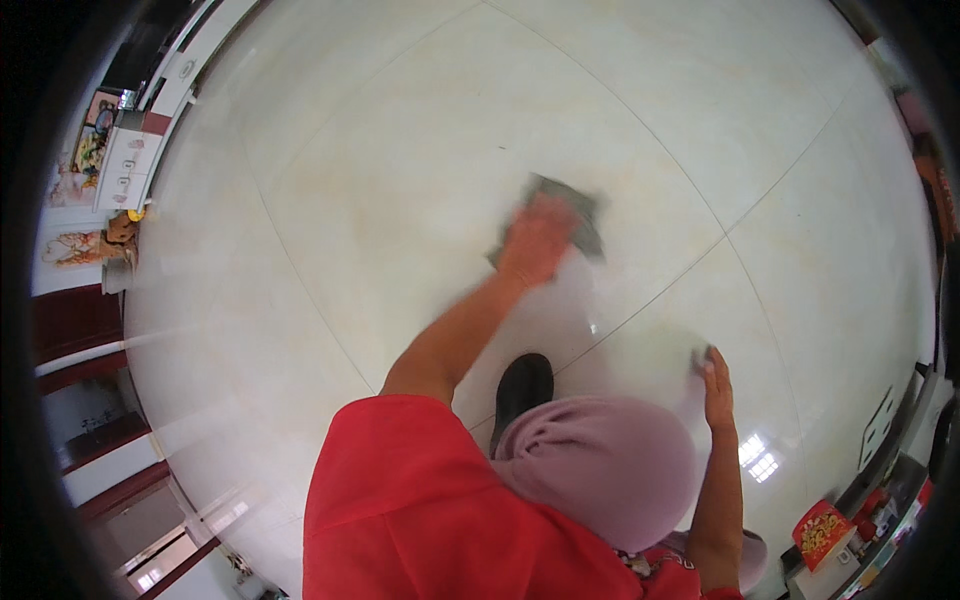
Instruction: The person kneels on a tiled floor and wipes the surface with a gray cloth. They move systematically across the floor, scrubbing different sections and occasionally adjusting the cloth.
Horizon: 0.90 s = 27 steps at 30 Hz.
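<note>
My left hand [541, 236] presses down on a grey-green cloth [559, 187] that lies on the pale glossy tiled floor [420, 202]. Both hand and cloth are blurred, and the cloth's edges show on either side of the fingers. To the right of my bent knee in pink trousers [607, 465], my right hand [718, 382] hangs low over the floor. A small dark blurred patch, perhaps its shadow, shows by its fingertips; whether it holds anything cannot be made out.
A dark shoe [523, 390] stands on the floor between my arms. White drawers [124, 169] and a pot [116, 276] line the left side. At the lower right are a red box with gold pattern [823, 534] and a shelf of small items.
</note>
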Each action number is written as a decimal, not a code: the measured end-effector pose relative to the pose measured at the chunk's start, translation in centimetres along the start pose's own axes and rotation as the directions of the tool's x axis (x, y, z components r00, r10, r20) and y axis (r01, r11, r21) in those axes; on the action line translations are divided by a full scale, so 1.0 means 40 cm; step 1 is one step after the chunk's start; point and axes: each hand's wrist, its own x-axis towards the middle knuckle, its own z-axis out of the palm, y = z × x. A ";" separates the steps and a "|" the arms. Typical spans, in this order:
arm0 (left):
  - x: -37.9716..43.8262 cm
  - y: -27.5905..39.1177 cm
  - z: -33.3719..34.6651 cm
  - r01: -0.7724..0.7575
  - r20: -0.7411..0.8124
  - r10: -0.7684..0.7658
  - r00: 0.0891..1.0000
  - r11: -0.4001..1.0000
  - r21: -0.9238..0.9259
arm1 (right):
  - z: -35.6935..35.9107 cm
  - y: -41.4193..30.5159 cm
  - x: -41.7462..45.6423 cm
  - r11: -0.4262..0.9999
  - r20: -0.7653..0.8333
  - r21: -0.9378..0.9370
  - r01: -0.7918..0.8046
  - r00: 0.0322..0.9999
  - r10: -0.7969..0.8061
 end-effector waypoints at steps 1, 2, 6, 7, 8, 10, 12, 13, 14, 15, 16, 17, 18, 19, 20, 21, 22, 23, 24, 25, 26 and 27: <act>0.025 -0.105 0.011 0.207 -0.113 -0.200 0.973 0.977 0.047 | -0.009 0.014 -0.017 1.000 -0.014 0.017 -0.011 1.000 0.012; 0.038 -0.213 0.035 0.384 -0.190 -0.360 0.913 0.917 0.106 | -0.010 0.033 -0.033 0.999 -0.025 0.022 -0.025 0.999 0.026; 0.225 -0.378 0.025 0.679 -0.254 -0.714 0.652 0.699 -0.224 | -0.027 0.128 -0.101 0.992 -0.128 -0.025 -0.122 0.985 0.118; 0.242 -0.413 0.018 0.724 -0.256 -0.771 0.583 0.636 -0.267 | -0.014 0.135 -0.107 0.991 -0.127 -0.033 -0.131 0.984 0.126; 0.288 -0.437 0.020 0.701 -0.327 -0.687 0.649 0.707 -0.095 | 0.003 0.141 -0.100 0.991 -0.124 -0.035 -0.133 0.984 0.127; 0.362 -0.334 0.024 0.565 -0.306 -0.523 0.796 0.823 0.064 | 0.021 0.156 -0.091 0.985 -0.124 -0.063 -0.157 0.981 0.149; 0.422 -0.121 0.004 0.319 -0.275 -0.303 0.913 0.948 0.016 | 0.028 0.151 -0.086 0.969 -0.136 -0.102 -0.224 0.968 0.210; 0.429 0.021 -0.031 0.151 -0.105 -0.164 0.981 0.982 -0.117 | 0.015 0.147 -0.093 0.953 -0.159 -0.095 -0.287 0.950 0.270; 0.397 0.098 -0.018 0.000 -0.111 -0.001 0.994 1.000 -0.011 | 0.025 0.127 -0.078 0.945 -0.153 -0.080 -0.318 0.940 0.303; 0.329 0.155 0.018 -0.184 -0.154 0.174 0.973 0.982 -0.053 | 0.024 0.116 -0.072 0.930 -0.158 -0.068 -0.360 0.925 0.346; 0.260 0.209 0.048 -0.361 -0.193 0.341 0.920 0.929 -0.080 | 0.028 0.125 -0.067 0.935 -0.158 -0.034 -0.353 0.926 0.344; 0.203 0.197 0.099 -0.488 -0.328 0.415 0.849 0.854 -0.182 | 0.044 0.150 -0.053 0.944 -0.136 -0.004 -0.329 0.936 0.325; 0.196 0.187 0.098 -0.519 -0.333 0.437 0.836 0.825 -0.221 | 0.036 0.195 -0.064 0.943 -0.142 0.021 -0.332 0.933 0.331; 0.173 0.147 0.100 -0.550 -0.333 0.462 0.822 0.794 -0.257 | 0.024 0.218 -0.079 0.940 -0.137 0.031 -0.339 0.930 0.340; 0.144 0.093 0.097 -0.574 -0.330 0.484 0.811 0.766 -0.289 | 0.013 0.220 -0.088 0.935 -0.120 0.024 -0.353 0.928 0.353; 0.174 -0.002 0.086 -0.536 -0.337 0.434 0.836 0.779 -0.327 | 0.006 0.208 -0.088 0.933 -0.097 0.005 -0.359 0.929 0.357; 0.198 -0.089 0.064 -0.377 -0.257 0.301 0.918 0.862 -0.338 | -0.001 0.198 -0.089 0.931 -0.073 -0.016 -0.363 0.930 0.361; 0.229 -0.154 0.030 -0.204 -0.248 0.132 0.960 0.935 -0.291 | -0.008 0.192 -0.091 0.930 -0.066 -0.035 -0.366 0.929 0.363; 0.265 -0.262 0.025 -0.052 -0.280 0.006 0.960 0.986 -0.158 | -0.007 0.186 -0.078 0.936 -0.051 -0.049 -0.348 0.937 0.346; 0.318 -0.380 0.001 0.153 -0.217 -0.172 0.961 0.983 -0.102 | 0.000 0.185 -0.073 0.942 -0.035 -0.065 -0.330 0.944 0.328; 0.357 -0.470 -0.006 0.364 -0.318 -0.334 0.887 0.931 0.038 | -0.004 0.189 -0.083 0.944 -0.041 -0.081 -0.320 0.947 0.318; 0.386 -0.543 -0.028 0.577 -0.283 -0.558 0.780 0.816 -0.020 | -0.003 0.200 -0.097 0.945 -0.047 -0.100 -0.312 0.950 0.309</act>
